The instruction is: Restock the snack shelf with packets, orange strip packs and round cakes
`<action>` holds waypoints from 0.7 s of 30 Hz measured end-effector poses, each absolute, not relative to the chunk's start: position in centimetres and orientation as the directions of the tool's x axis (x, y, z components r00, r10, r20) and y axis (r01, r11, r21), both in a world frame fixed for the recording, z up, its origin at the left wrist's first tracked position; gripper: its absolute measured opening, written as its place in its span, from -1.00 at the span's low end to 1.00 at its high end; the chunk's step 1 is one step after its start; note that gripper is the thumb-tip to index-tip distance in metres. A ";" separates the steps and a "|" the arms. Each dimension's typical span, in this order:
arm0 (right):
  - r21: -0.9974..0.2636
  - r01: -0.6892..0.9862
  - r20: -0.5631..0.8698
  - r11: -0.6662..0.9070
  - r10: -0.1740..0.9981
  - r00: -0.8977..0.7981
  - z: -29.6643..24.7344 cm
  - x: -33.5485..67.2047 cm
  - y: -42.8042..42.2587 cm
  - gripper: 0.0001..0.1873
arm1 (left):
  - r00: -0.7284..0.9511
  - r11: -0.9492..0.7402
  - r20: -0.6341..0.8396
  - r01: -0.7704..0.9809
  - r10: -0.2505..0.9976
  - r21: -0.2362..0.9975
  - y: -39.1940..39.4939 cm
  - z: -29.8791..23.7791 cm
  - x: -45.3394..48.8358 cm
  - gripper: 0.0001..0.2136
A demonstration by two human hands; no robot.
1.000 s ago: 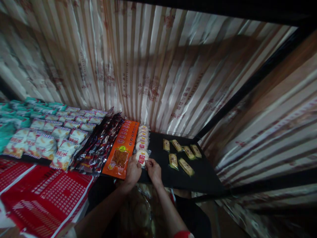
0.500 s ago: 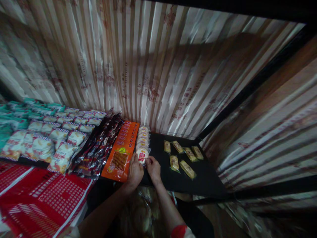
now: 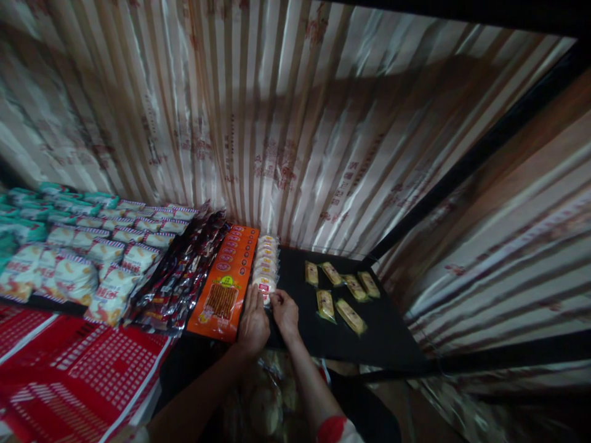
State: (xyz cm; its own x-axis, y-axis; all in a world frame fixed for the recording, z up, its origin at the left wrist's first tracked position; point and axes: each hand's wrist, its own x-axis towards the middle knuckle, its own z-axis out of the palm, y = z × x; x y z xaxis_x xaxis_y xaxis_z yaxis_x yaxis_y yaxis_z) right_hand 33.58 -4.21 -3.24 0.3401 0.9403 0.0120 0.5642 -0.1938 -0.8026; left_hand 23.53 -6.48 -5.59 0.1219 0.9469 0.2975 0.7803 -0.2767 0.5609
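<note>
A row of round white snacks in clear wrappers (image 3: 266, 258) runs front to back on the black shelf (image 3: 305, 341). At its near end lies a round white packet with a red label (image 3: 264, 285). My left hand (image 3: 253, 323) rests with straight fingers against the left side of this packet, partly over it. From the right, my right hand (image 3: 285, 312) pinches the packet's edge with bent fingers. Just left of my left hand lies a flat orange snack bag (image 3: 224, 283) with a picture of brown sticks.
Several yellow wrapped bars (image 3: 325, 304) lie to the right. Leftward are dark shiny bags (image 3: 173, 283), white snack bags (image 3: 78, 274) and green packets (image 3: 23, 227). A red basket (image 3: 92, 363) stands at the front left. Striped sheeting (image 3: 277, 123) hangs behind; a black post (image 3: 462, 166) slants at right.
My left hand's fingers have straightened and slid slightly forward over the labelled packet. My right hand stays at the packet's right edge. The view has shifted a little.
</note>
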 end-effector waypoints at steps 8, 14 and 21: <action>-0.740 0.638 0.027 -0.211 0.940 0.341 -2.8 33.3 -4.3 -0.72 | 0.158 -0.296 0.295 0.805 0.942 0.515 -6.3 -6.2 23.5 -0.47; -0.725 0.655 0.034 -0.215 0.938 0.346 -3.2 33.3 -4.2 -0.73 | 0.172 -0.299 0.285 0.812 0.943 0.501 -6.4 -6.2 23.5 -0.47; -0.817 0.563 0.104 -0.127 0.927 0.360 -3.5 33.1 -5.1 -0.70 | 0.227 -0.331 0.274 0.839 0.934 0.432 -6.7 -5.3 23.3 -0.50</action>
